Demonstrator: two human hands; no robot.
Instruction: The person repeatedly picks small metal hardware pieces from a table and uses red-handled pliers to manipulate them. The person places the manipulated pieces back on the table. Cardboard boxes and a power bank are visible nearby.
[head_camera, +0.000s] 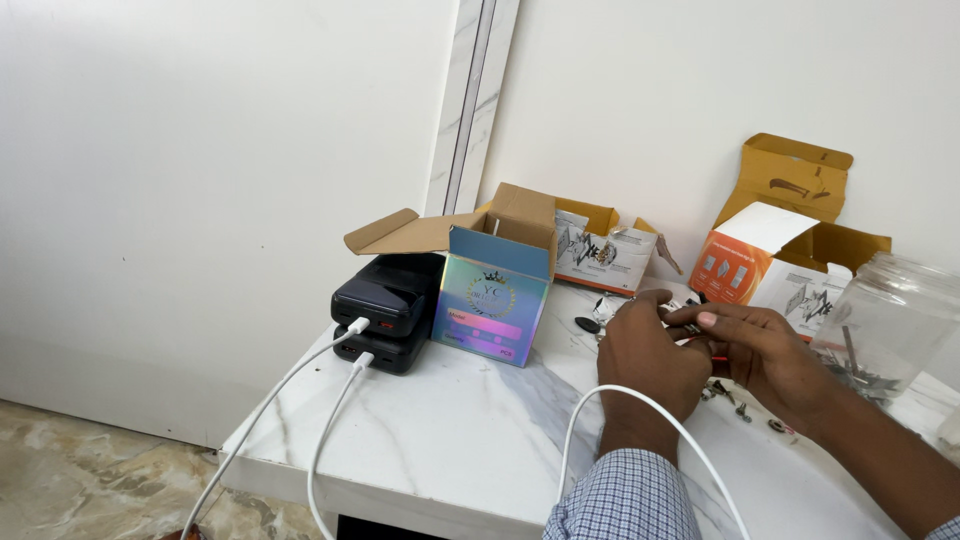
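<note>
left hand (648, 352): grip pinched on small part, exact piece too small to tell
right hand (762, 350): fingers closed on same part, red bit showing
part (690, 325): held between both hands, just above bench (460, 430)
tip: judge steady pinch, work low over bench, loose screws (735, 400) near jar (880, 320)

Two stacked black power banks (385, 310), four open cardboard boxes (495, 275), one clear plastic jar (885, 320), two hands (700, 355).
</note>
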